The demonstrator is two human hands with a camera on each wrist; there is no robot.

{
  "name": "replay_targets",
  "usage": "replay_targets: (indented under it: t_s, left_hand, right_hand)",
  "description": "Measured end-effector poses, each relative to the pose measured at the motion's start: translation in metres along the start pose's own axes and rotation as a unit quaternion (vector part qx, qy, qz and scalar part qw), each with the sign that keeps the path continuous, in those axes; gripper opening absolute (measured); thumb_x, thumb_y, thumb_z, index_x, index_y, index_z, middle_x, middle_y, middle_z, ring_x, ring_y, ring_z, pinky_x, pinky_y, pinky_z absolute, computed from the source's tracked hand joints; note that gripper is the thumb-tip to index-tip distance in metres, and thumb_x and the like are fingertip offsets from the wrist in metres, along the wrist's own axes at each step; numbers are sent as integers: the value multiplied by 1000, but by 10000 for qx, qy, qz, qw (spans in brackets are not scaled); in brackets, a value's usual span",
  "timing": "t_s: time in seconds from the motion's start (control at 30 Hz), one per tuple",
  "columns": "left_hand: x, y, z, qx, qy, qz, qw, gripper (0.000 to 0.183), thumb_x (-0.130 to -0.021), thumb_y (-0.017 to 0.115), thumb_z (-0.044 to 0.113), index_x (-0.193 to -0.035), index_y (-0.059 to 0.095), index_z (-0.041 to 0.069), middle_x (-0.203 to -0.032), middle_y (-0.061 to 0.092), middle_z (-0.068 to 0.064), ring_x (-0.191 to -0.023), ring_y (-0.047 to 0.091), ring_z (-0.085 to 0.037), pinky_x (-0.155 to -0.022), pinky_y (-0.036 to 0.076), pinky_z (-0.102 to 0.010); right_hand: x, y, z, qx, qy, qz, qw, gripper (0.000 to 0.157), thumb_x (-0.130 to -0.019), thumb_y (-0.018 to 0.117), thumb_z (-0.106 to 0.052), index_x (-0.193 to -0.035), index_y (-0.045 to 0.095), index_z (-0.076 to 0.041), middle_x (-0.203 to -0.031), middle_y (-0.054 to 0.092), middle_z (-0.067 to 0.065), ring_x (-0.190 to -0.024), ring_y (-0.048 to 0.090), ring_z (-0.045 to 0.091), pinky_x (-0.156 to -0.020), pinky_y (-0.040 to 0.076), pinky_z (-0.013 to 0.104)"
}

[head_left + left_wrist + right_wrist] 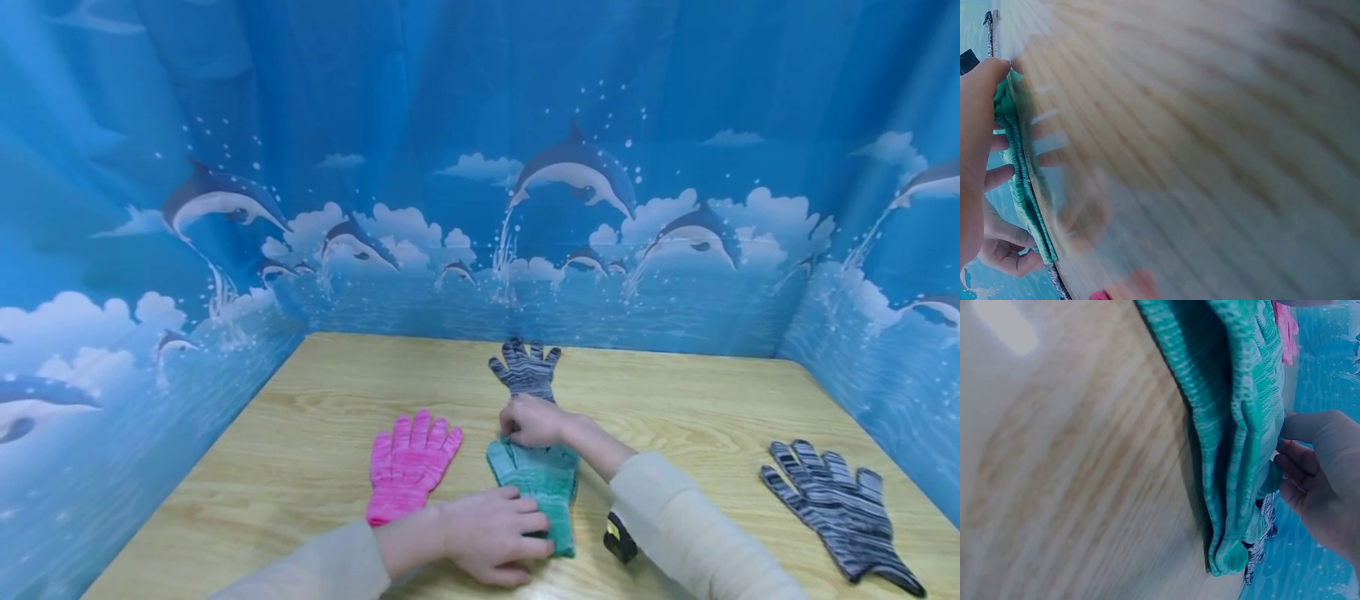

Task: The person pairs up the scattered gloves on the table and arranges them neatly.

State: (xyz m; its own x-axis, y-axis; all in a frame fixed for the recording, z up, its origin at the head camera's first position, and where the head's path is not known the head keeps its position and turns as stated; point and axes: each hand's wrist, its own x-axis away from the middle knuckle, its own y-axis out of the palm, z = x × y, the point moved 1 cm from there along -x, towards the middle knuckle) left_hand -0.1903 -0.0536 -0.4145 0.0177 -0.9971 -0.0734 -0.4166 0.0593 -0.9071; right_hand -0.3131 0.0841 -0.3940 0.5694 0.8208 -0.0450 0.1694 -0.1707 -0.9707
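Observation:
A green knit glove (543, 487) lies on the table in front of the person, its cuff toward them. In the head view the left hand (495, 533) rests over the cuff end, fingers spread against the fabric. At the far end, the right hand (534, 421) pinches the glove's finger part. The right wrist view shows that hand (1329, 475) with thumb and fingertips together at the upper layer of green fabric (1210, 425). Beyond the right hand lies a black-and-grey striped glove (528, 371), its cuff partly hidden.
Left of the green glove lies a pink glove (411, 467). Another striped glove (840, 508) lies at the table's right side. A small black item with a yellow mark (619, 537) is near the right sleeve. A blue dolphin-print curtain (420, 167) borders the wooden table (337, 400).

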Motion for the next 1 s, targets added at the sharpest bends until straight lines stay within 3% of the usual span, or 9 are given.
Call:
replay_targets:
  t_s: [0.1, 0.3, 0.4, 0.53, 0.63, 0.77, 0.87, 1.0]
  left_hand:
    - [0, 0, 0, 65, -15, -62, 10000, 37, -92, 40, 49, -117, 54, 25, -107, 51, 8, -91, 44, -7, -73, 34, -20]
    - [0, -1, 0, 113, -35, -116, 9999, 38, -92, 41, 49, -118, 54, 25, -105, 51, 9, -91, 44, -7, -72, 33, -20]
    - [0, -2, 0, 86, -33, -99, 9999, 37, -91, 42, 49, -117, 55, 25, -105, 51, 10, -90, 44, -7, -72, 33, -20]
    - [0, -2, 0, 74, -40, -77, 9999, 37, -91, 42, 49, -116, 55, 25, -104, 52, 10, -89, 43, -6, -72, 33, -20]
    - [0, -3, 0, 125, -51, -99, 9999, 37, -91, 43, 49, -117, 55, 25, -105, 52, 10, -91, 43, -6, -73, 33, -19]
    - [0, -4, -1, 300, -48, -124, 9995, 37, -91, 44, 47, -118, 55, 24, -108, 52, 9, -93, 44, -6, -75, 33, -19]
    - [0, -4, -2, 346, -40, -95, 9993, 36, -91, 45, 46, -118, 55, 24, -108, 52, 9, -93, 44, -7, -74, 33, -19]
    - [0, -3, -1, 251, -12, -30, 9997, 36, -91, 45, 46, -118, 55, 24, -107, 52, 9, -92, 44, -7, -73, 33, -19]
  right_hand:
    - [-1, 0, 3, -296, 110, 21, 9995, 8, -83, 63, -6, -82, 65, -13, -76, 60, -7, -74, 54, 10, -68, 45, 26]
    - [-3, -2, 6, -727, 508, 475, 9949, 6, -85, 59, -4, -89, 63, -7, -79, 61, -2, -72, 55, 12, -66, 46, 29]
    - [-3, 0, 7, -471, 623, 558, 9954, 6, -86, 60, -6, -92, 62, -7, -80, 61, 0, -73, 56, 14, -67, 46, 31]
    - [-3, 6, 6, 311, 487, 575, 9967, 8, -87, 63, -13, -93, 62, -8, -84, 63, 2, -78, 56, 19, -71, 45, 35]
    - [-2, 7, 6, 799, 301, 829, 9929, 13, -87, 64, -18, -96, 63, -8, -90, 65, 4, -83, 55, 21, -73, 44, 36]
    - [1, 0, 8, 964, 32, 1208, 9880, 12, -86, 66, -18, -93, 66, -9, -88, 64, 3, -82, 54, 20, -71, 43, 35]
    - [5, -5, 9, 920, -89, 1083, 9898, 7, -83, 68, -16, -88, 69, -11, -84, 63, -1, -82, 53, 17, -71, 42, 33]
    - [12, -4, 8, 964, -215, 598, 9933, 8, -82, 69, -21, -87, 73, -17, -87, 64, -4, -86, 51, 16, -72, 41, 34]
